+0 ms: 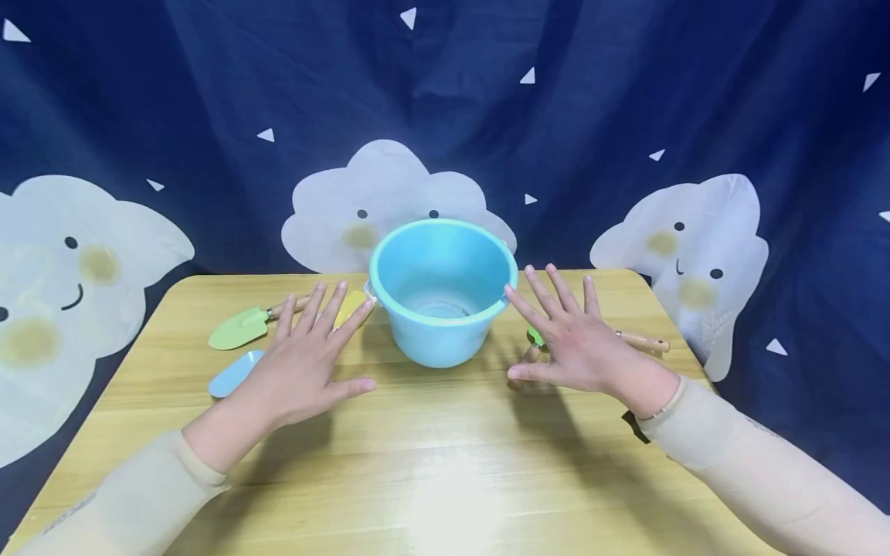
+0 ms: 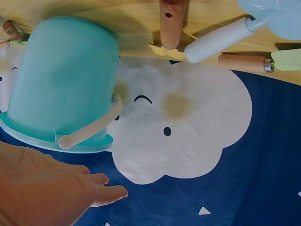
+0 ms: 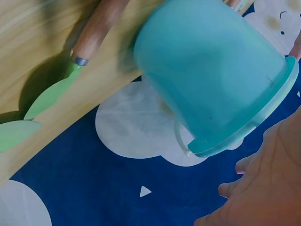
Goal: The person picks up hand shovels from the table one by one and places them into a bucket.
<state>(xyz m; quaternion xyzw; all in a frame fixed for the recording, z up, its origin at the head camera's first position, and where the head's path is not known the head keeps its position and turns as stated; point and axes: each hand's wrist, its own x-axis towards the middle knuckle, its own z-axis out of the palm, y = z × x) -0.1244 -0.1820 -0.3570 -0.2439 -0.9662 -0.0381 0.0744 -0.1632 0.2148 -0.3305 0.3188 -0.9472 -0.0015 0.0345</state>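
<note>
The head view is bright, apparently lit from above; white glare burns out the near middle of the desk [image 1: 396,440], while soft-edged shadows lie beside the left sleeve [image 1: 125,494] and right sleeve [image 1: 751,463]. The navy curtain [image 1: 591,147] darkens toward the upper right. Both wrist views look dimmer and muted, with the bucket [image 2: 66,80] evenly shaded.
</note>
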